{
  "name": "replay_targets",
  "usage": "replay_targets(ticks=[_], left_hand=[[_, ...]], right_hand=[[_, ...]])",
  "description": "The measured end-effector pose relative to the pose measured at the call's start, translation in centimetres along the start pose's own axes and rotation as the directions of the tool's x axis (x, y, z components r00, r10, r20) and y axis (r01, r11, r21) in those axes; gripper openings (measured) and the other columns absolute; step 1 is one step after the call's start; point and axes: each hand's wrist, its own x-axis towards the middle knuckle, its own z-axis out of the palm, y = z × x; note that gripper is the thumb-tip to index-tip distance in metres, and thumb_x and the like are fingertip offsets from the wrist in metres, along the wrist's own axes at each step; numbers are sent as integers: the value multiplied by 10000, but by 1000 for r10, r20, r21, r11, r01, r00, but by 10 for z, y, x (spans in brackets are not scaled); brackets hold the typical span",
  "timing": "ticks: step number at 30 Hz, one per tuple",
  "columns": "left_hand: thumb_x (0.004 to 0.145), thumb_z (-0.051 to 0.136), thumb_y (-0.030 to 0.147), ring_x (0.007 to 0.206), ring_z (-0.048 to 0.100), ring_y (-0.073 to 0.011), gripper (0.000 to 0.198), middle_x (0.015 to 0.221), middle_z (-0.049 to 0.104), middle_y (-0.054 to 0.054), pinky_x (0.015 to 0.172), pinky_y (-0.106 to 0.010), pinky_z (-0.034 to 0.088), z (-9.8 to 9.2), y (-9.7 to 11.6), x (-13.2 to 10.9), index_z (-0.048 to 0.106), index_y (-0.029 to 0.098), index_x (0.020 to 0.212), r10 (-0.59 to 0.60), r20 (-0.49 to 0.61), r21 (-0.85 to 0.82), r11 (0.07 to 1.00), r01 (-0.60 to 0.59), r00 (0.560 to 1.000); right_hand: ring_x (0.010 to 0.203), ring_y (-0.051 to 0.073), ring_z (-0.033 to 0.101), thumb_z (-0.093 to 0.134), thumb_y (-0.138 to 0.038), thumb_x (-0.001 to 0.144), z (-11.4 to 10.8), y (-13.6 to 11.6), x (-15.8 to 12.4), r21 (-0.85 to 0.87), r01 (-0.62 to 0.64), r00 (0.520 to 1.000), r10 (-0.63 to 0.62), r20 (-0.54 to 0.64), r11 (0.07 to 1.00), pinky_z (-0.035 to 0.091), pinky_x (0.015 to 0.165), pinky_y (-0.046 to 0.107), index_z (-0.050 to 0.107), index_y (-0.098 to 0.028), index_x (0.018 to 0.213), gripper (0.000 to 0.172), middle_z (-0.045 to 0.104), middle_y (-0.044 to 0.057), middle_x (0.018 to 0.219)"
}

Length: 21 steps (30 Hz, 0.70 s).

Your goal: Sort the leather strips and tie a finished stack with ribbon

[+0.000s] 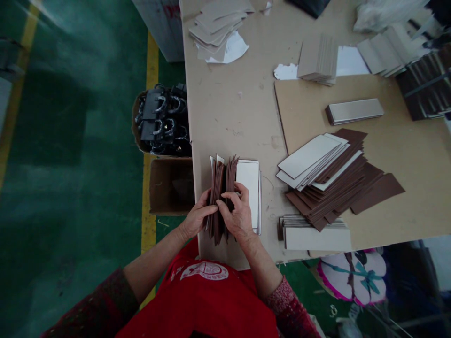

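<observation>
A bundle of thin brown pieces (217, 180) stands on edge near the table's front left corner, parted into two bunches. My left hand (197, 217) is wrapped round the left bunch, its thumb across the near face. My right hand (238, 213) grips the right bunch, thumb and fingers at the gap between the two. Flat white pieces with dark edges (249, 171) lie under and beside my right hand. Farther right, a fanned pile of brown pieces (338, 188) has white pieces (310, 157) on top.
Left of the table (229, 108) are a box of black items (162, 117) and an open cardboard box (169, 185). Grey board stacks (317, 58) stand at the back. A white stack (317, 238) lies by the front edge, above a patterned cushion (355, 277).
</observation>
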Motion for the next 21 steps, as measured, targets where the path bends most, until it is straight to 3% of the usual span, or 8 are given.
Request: replay_targets(ticks=[7, 14, 21], left_hand=[[701, 761, 206, 1130, 606, -243, 678, 1247, 646, -59, 988, -331, 463, 0, -1, 1, 491, 224, 1323, -3, -12, 13, 1000, 4, 1000], [727, 747, 193, 1132, 610, -241, 655, 1260, 640, -61, 988, -336, 471, 2, 1, 1, 492, 226, 1329, -7, 9, 16, 1000, 6, 1000], [713, 775, 197, 1143, 598, -224, 680, 1261, 639, -41, 994, -312, 458, -1, -2, 1, 494, 246, 1330, -6, 24, -4, 1000, 6, 1000]], right_hand=[[1306, 234, 478, 635, -244, 861, 0, -4, 0, -9, -7, 1000, 7, -24, 1000, 479, 1099, 440, 668, -219, 1014, 159, 433, 115, 1384], [1339, 229, 455, 522, -96, 860, -1, 2, -2, -6, 79, 997, -79, -13, 997, 478, 1104, 449, 690, -234, 1076, 307, 387, 108, 1428], [1373, 261, 403, 631, -314, 888, 2, -1, -2, -57, 23, 1000, -23, 6, 998, 427, 1145, 487, 696, -228, 1032, 181, 363, 112, 1457]])
